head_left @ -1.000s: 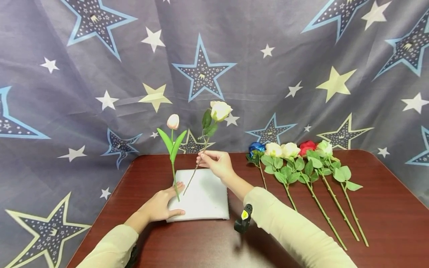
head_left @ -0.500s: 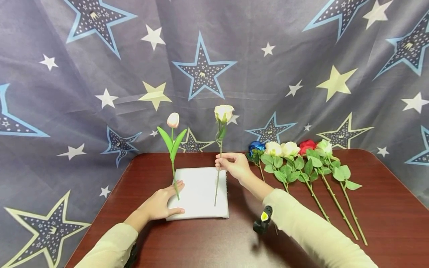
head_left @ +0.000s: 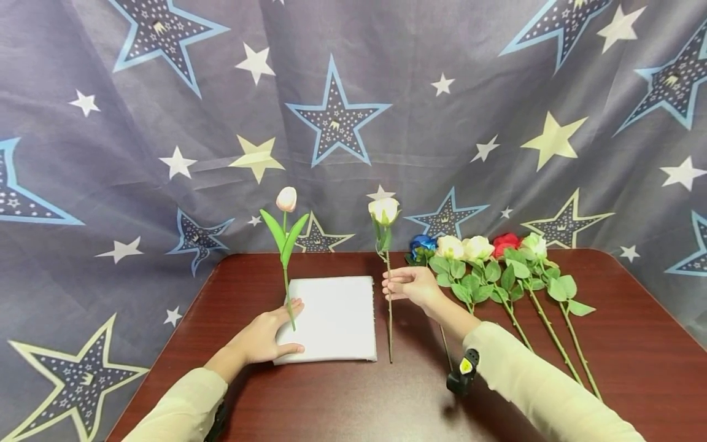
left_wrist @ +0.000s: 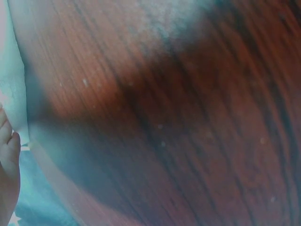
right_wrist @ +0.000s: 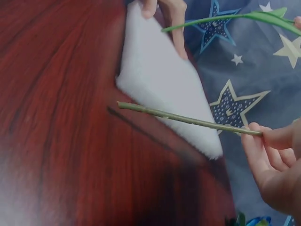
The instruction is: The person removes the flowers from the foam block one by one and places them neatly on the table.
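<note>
On the left side of a white foam block (head_left: 339, 322), my left hand (head_left: 269, 337) lies with fingers spread and thumb along the front edge. A pale pink tulip (head_left: 286, 242) stands upright at the block's left part, its green stem passing in front of those fingers. Just right of the block, my right hand (head_left: 415, 286) pinches a white rose (head_left: 383, 210) by the middle of its stem, bloom up. In the right wrist view the rose's cut stem (right_wrist: 188, 121) hangs over the table beside the block, its lower end above a shadow. The left wrist view holds mostly blurred tabletop.
Several loose roses lie on the reddish-brown table (head_left: 353, 405) at the right: a blue rose (head_left: 423, 244), cream ones, a red rose (head_left: 506, 243) and a pale green-white rose (head_left: 534, 245). A star-printed curtain (head_left: 409, 73) hangs behind the table's far edge.
My right hand has carried the white rose rightward and lower, from above the block to beyond its right edge; the stem went from slanted to upright. My left hand has stayed put.
</note>
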### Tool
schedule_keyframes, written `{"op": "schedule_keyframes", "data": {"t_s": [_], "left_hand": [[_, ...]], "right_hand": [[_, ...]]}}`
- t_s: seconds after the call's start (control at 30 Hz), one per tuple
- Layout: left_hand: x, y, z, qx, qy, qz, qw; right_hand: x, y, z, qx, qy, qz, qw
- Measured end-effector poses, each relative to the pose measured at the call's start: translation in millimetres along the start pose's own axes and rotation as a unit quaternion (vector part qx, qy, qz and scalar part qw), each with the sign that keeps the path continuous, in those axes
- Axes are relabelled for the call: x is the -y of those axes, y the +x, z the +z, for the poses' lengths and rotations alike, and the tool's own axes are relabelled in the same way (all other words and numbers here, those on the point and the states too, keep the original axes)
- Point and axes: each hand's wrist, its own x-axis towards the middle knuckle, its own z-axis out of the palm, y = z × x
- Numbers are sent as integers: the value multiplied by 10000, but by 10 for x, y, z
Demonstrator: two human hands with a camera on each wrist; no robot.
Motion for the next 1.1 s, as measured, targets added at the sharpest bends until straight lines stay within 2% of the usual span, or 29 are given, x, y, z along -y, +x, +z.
{"op": "schedule_keyframes", "data": {"t_s": [0.1,0.27,0.43,0.57,0.9,1.1], "left_hand": [[7,6,-3,62,-8,-51,10000],[10,14,-9,139,-18,-121,9998],[3,11,-13,79,-27,-45,10000],[1,10,-6,46,-34,-9,10000],[-18,-13,5,18,-63,11,10000],[-10,-17,9,-80,-39,45,10000]], "right_hand": [[-58,-20,-59,-86,-75,228,9997],[-129,-21,-147,-173,-283,328,9989],[-204,8,-238,-228,-459,514,9974],[-274,17,-299,-332,-598,846,9941],[-354,-8,-349,-476,-981,1232,9864],[-287,5,-343,-1044,-1474,1380,9738]]}}
